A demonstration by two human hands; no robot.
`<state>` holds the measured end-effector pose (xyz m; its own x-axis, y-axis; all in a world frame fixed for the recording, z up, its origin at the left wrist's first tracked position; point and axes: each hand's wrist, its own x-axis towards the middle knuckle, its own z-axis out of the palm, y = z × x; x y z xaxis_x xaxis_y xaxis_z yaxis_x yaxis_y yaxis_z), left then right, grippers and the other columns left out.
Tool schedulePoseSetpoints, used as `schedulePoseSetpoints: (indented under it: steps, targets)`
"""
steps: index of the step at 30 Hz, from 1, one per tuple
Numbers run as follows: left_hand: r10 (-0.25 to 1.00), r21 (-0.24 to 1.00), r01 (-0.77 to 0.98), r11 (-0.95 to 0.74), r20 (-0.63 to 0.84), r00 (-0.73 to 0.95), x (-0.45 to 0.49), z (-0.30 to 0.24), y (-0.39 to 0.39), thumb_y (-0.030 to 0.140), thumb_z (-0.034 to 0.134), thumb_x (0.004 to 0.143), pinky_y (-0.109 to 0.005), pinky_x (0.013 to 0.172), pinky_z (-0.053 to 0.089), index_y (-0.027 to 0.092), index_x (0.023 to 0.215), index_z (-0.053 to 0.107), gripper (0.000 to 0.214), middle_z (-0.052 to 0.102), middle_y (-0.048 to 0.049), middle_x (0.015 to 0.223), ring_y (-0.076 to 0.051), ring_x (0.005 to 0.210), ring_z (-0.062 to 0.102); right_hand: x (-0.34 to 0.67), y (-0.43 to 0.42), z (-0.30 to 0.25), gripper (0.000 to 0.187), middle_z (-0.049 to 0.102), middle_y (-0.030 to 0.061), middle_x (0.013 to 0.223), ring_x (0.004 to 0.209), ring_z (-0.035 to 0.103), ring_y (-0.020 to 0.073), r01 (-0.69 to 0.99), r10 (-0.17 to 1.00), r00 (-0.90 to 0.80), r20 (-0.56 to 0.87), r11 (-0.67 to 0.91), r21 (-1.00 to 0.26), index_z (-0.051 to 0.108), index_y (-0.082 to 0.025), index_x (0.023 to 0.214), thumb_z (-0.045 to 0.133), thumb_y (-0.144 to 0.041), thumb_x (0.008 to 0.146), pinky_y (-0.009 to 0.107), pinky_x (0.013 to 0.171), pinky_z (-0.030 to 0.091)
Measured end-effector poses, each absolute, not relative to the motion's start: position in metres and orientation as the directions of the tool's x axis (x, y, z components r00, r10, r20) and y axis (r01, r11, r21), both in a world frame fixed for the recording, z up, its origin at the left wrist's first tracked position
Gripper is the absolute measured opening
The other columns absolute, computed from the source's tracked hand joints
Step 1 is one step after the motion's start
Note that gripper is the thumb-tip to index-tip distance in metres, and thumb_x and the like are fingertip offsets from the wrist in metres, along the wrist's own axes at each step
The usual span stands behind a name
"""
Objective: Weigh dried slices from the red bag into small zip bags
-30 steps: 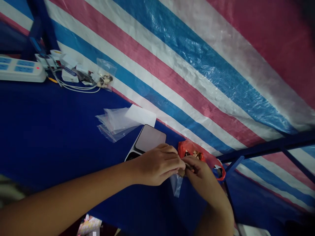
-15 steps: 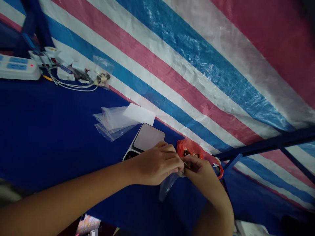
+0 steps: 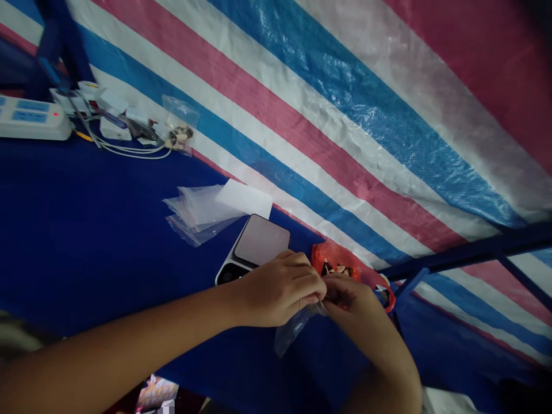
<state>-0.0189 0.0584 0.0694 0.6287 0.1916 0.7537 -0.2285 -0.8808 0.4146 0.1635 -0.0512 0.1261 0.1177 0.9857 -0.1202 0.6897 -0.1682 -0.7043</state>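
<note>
**Station status: 2 hands on 1 bag**

1. Hands, qty 2. Left hand [image 3: 280, 290] and right hand [image 3: 351, 299] meet over the tabletop [image 3: 86, 230], near its far edge at the right end. The fingers of both are pinched narrow on the top of the small clear bag [image 3: 293, 330], qty 1. The bag hangs slack below the hands, just above the tabletop. Contents cannot be made out.
2. Red bag [image 3: 334, 261], qty 1. It lies open just behind the right hand and holds small pale pcs, too many and too small to count.
3. Scale [image 3: 254, 247], qty 1. It sits just behind the left hand and its platform is bare.
4. Clear bag stack [image 3: 194, 213], qty 1 pile. It lies left of the scale with 1 white card [image 3: 244, 198] on it. Sheet count not readable.
5. Far left corner: 1 power strip [image 3: 30, 118] with 1 red lamp lit, and 1 filled clear bag [image 3: 179, 135] near it.
6. Markings on the strip are too small to read.
</note>
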Motion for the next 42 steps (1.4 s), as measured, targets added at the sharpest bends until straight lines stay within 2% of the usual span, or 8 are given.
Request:
schedulePoseSetpoints:
  steps: [4,10,16,21,24,30,37,42]
  targets:
    - [0.221,0.453,-0.226,-0.862,0.738,0.638,-0.021,0.071,0.062,0.014,0.051,0.101,-0.033,0.091,0.042,0.019,0.101,0.056,0.007,0.07,-0.0014,0.096,-0.017,0.094,0.055,0.171,-0.059,0.127,0.027,0.072,0.0064,0.114,0.099,0.068,0.0218,0.641,0.993,0.019,-0.119,-0.104,-0.76,0.075,-0.027,0.119,0.063,-0.03,0.095,0.035,0.091,0.056]
    - [0.291,0.561,-0.289,-0.776,0.724,0.625,-0.024,0.075,0.063,0.016,0.051,0.101,-0.033,0.092,0.044,0.02,0.098,0.058,0.008,0.069,-0.0024,0.093,-0.016,0.092,0.055,0.167,-0.062,0.136,0.032,0.069,0.008,0.128,0.121,0.064,0.0249,0.675,0.997,0.054,0.047,-0.001,-0.737,0.075,-0.028,0.12,0.057,-0.045,0.101,0.038,0.104,0.052]
    - [0.503,0.754,-0.336,-0.564,0.637,0.584,-0.025,0.081,0.063,0.024,0.056,0.1,-0.031,0.09,0.047,0.019,0.099,0.061,0.007,0.066,-0.004,0.096,-0.016,0.096,0.058,0.158,-0.057,0.138,0.018,0.072,0.0056,0.112,0.108,0.067,0.0222,0.765,0.987,0.057,0.151,0.054,-0.642,0.078,-0.028,0.108,0.071,-0.036,0.094,0.032,0.094,0.054]
    - [0.703,0.922,-0.328,-0.205,0.372,0.606,-0.023,0.077,0.07,0.049,0.064,0.095,-0.033,0.095,0.047,0.023,0.127,0.055,0.043,0.061,-0.0094,0.131,-0.02,0.118,0.058,0.153,-0.055,0.139,0.019,0.072,0.0039,0.108,0.094,0.069,0.0179,0.739,0.959,0.047,0.28,0.155,-0.656,0.081,-0.031,0.105,0.063,-0.029,0.1,0.027,0.079,0.056]
    - [0.584,0.98,-0.196,-0.025,0.174,0.793,-0.025,0.075,0.078,0.062,0.067,0.088,-0.032,0.081,0.049,0.02,0.121,0.06,0.054,0.064,-0.0098,0.121,-0.018,0.098,0.063,0.155,-0.054,0.135,0.015,0.073,0.0037,0.106,0.095,0.07,0.0187,0.753,0.932,0.065,0.357,0.189,-0.63,0.082,-0.032,0.103,0.07,-0.027,0.095,0.028,0.08,0.056]
    - [0.413,0.993,0.041,-0.112,0.009,0.911,-0.032,0.07,0.089,0.059,0.088,0.063,-0.027,0.063,0.041,0.02,0.119,0.062,0.072,0.064,-0.0024,0.101,-0.011,0.07,0.055,0.164,-0.051,0.127,0.01,0.073,0.0036,0.099,0.089,0.069,0.0184,0.701,0.857,0.197,0.477,0.217,-0.679,0.082,-0.029,0.093,0.073,-0.026,0.092,0.029,0.078,0.056]
    - [0.31,0.978,-0.203,0.049,0.178,0.934,-0.031,0.074,0.091,0.058,0.077,0.08,-0.03,0.082,0.048,0.02,0.118,0.065,0.055,0.067,-0.0059,0.111,-0.018,0.098,0.063,0.152,-0.049,0.13,0.011,0.073,0.0039,0.098,0.091,0.07,0.0182,0.578,0.919,0.102,0.381,0.256,-0.775,0.083,-0.03,0.094,0.073,-0.027,0.092,0.028,0.077,0.056]
    - [0.196,0.956,-0.217,0.199,0.178,0.964,-0.027,0.067,0.088,0.05,0.084,0.076,-0.027,0.074,0.049,0.021,0.113,0.067,0.05,0.068,-0.0019,0.093,-0.015,0.083,0.064,0.143,-0.042,0.126,0.006,0.073,0.0042,0.094,0.09,0.069,0.0182,0.456,0.92,0.078,0.383,0.308,-0.835,0.082,-0.029,0.089,0.076,-0.027,0.09,0.03,0.077,0.057]
